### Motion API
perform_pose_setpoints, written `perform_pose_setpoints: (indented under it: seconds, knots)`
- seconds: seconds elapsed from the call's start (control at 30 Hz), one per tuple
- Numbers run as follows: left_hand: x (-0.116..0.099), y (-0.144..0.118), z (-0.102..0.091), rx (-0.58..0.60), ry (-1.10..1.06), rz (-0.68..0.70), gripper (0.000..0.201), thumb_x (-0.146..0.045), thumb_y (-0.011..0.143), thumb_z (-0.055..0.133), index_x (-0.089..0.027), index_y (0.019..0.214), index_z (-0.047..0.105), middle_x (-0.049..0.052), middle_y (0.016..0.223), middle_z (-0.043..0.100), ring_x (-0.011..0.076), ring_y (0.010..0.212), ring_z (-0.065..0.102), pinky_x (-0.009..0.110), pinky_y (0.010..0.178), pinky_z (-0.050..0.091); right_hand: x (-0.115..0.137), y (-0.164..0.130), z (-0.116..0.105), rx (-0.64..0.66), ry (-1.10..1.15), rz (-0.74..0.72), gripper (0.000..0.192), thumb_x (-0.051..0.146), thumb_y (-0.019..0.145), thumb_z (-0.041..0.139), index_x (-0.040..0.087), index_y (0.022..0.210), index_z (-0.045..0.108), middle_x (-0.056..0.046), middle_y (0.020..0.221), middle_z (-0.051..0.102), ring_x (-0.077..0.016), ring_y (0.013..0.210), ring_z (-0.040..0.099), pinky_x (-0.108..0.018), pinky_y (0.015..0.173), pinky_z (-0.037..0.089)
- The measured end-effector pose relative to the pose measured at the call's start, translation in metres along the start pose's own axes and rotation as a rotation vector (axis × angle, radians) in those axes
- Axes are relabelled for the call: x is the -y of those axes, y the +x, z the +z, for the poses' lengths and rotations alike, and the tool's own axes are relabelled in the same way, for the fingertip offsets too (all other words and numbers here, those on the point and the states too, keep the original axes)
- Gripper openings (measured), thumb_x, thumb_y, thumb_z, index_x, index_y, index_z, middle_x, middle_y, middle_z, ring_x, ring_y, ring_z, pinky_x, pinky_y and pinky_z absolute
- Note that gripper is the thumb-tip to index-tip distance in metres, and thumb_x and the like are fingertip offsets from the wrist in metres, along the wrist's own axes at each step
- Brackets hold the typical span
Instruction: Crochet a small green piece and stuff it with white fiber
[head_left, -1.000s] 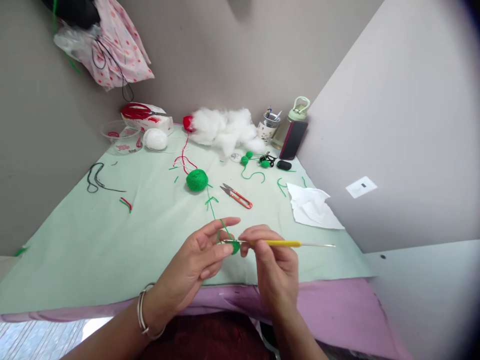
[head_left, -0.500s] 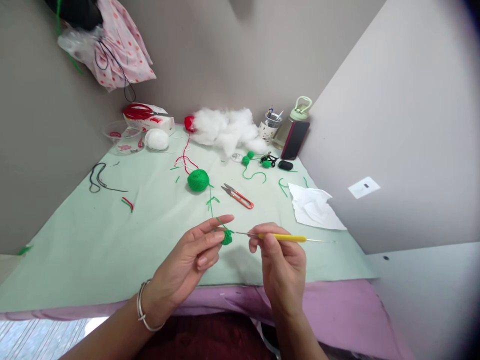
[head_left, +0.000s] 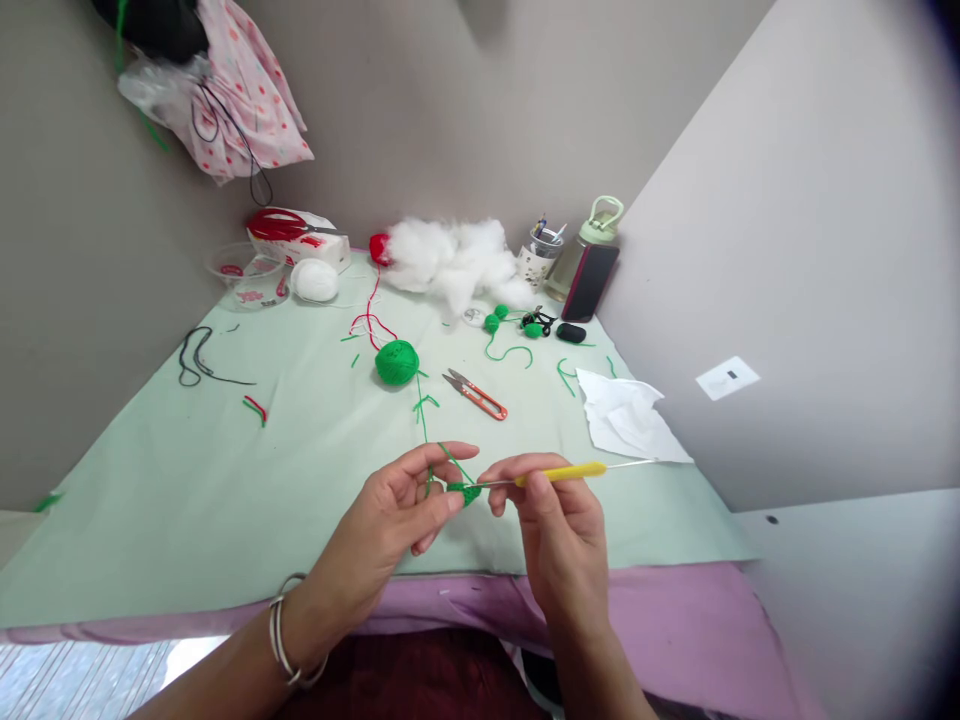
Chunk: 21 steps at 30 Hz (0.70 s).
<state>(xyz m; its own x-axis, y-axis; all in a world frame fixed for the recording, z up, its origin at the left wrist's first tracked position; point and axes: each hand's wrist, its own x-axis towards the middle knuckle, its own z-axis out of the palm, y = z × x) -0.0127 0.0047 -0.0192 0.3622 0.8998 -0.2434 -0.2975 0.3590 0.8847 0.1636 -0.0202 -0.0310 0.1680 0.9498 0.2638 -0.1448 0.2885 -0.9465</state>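
A small green crochet piece (head_left: 469, 494) is pinched between the thumb and fingers of my left hand (head_left: 401, 505). Green yarn runs over the raised left index finger and back to a green yarn ball (head_left: 397, 362) on the table. My right hand (head_left: 559, 515) grips a crochet hook (head_left: 562, 473) by its yellow handle. The metal tip of the hook reaches the top edge of the crochet piece; whether it passes through a stitch I cannot tell. Orange thread snips (head_left: 476, 394) lie beyond my hands.
White stuffing (head_left: 454, 258), a red yarn ball (head_left: 379, 249) and a white yarn ball (head_left: 314, 280) sit at the back. Toward the right stand a bottle (head_left: 589, 250) and a phone (head_left: 591, 283), with crumpled paper (head_left: 630, 420) nearer. Small green balls (head_left: 492, 322) and yarn scraps lie about.
My hands have come closer together. The crochet piece has shifted slightly right and down and turned, and the hook tip now meets it, the handle tilting up at its far end.
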Motion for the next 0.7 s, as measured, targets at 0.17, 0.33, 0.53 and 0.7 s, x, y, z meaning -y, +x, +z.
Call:
perform_pose_setpoints:
  seconds: [0.17,0.33,0.53,0.7]
  knots:
    - [0.006,-0.002,0.000,-0.046,0.084,0.065,0.032,-0.033,0.088,0.083,-0.027,0.119,0.080,-0.003,0.085,0.056,0.0075,0.059,0.037,0.023,0.055,0.032,0.007,-0.009,-0.001,0.066,-0.362,-0.245,0.027,0.014,0.107,0.052,0.027,0.110,0.076,-0.004,0.098,0.079,-0.0156,0.081,0.072,-0.030,0.075,0.061]
    - [0.009,-0.003,0.007,-0.111,0.040,0.082,0.050,-0.031,0.085,0.087,-0.029,0.132,0.072,-0.004,0.088,0.057,0.0054,0.058,0.035,0.021,0.054,0.032,-0.004,-0.018,-0.001,0.177,-0.722,-0.587,0.041,0.008,0.099,0.059,0.027,0.133,0.071,-0.011,0.111,0.078,-0.0239,0.098,0.076,-0.036,0.078,0.066]
    - [0.000,0.002,0.004,0.034,-0.309,-0.132,0.046,-0.029,0.085,0.087,-0.018,0.128,0.076,-0.009,0.066,0.047,0.0003,0.047,0.016,0.018,0.046,0.015,-0.007,-0.014,0.000,0.004,-0.474,-0.418,0.031,0.011,0.102,0.057,0.029,0.118,0.078,-0.007,0.094,0.076,-0.0207,0.084,0.073,-0.035,0.070,0.062]
    - [-0.001,0.002,0.005,0.050,-0.233,-0.050,0.039,-0.027,0.083,0.089,-0.025,0.121,0.081,-0.003,0.085,0.062,-0.0013,0.048,0.025,0.018,0.046,0.019,-0.002,-0.004,0.004,0.004,-0.111,-0.176,0.020,0.023,0.105,0.061,0.026,0.101,0.080,-0.004,0.089,0.075,-0.0162,0.072,0.067,-0.032,0.066,0.058]
